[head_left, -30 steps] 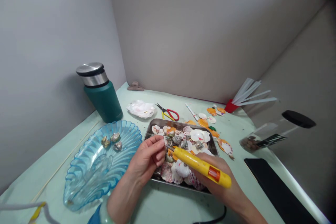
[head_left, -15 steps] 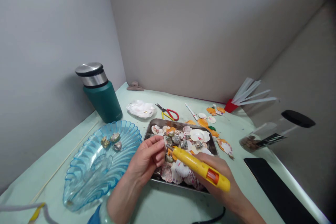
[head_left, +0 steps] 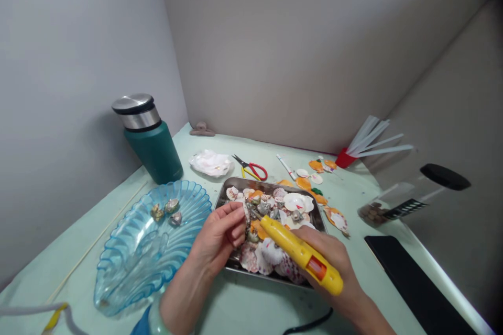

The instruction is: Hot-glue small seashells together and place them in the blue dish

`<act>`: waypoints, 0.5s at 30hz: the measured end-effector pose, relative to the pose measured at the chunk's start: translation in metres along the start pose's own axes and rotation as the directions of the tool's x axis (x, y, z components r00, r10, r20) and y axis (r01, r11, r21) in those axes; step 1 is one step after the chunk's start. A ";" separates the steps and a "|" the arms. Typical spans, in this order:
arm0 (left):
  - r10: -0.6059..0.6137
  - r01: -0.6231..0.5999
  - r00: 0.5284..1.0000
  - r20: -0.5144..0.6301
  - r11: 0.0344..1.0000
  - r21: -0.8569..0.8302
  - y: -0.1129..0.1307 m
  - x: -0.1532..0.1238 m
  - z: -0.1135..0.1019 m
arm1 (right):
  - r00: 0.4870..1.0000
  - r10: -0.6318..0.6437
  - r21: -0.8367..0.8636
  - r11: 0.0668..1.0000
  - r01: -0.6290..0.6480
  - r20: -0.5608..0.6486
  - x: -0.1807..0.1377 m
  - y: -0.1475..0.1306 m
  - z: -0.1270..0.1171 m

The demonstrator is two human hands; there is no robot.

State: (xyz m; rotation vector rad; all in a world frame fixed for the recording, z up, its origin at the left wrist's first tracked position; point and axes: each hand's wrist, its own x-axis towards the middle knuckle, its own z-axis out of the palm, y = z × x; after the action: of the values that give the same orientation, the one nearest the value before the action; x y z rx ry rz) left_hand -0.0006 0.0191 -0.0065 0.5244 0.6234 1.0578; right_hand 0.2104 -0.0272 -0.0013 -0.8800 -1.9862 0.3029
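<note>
My left hand pinches a small shell over the left part of a metal tray full of seashells. My right hand grips a yellow glue gun whose nozzle points up-left at that shell, nearly touching it. A blue shell-shaped glass dish lies to the left of the tray, with three small shells stuck on its inner surface.
A green flask stands at the back left. Behind the tray lie a white shell dish, red-handled scissors, a tube and loose orange shells. A red cup of glue sticks, a jar and a black pad stand to the right.
The glue gun's rear has dropped and its nozzle has risen slightly toward the shell in my left hand. The left hand has barely moved.
</note>
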 end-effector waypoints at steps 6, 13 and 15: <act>-0.003 0.003 1.000 0.001 1.000 -0.020 0.002 0.000 -0.001 | 0.998 0.040 0.038 0.998 -0.042 0.052 -0.001 0.000 -0.002; -0.002 0.001 1.000 -0.013 0.999 -0.049 0.003 -0.001 0.001 | 0.999 0.004 0.026 1.000 -0.005 0.036 0.001 0.000 -0.001; -0.004 0.004 1.000 -0.012 0.999 -0.052 0.003 -0.001 0.001 | 0.999 0.013 0.025 1.000 -0.014 0.040 0.001 0.000 0.000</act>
State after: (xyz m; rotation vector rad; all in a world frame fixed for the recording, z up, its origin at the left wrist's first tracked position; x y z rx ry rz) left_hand -0.0024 0.0196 -0.0035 0.4714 0.6059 1.0716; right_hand 0.2099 -0.0265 -0.0007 -0.8783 -2.0096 0.3547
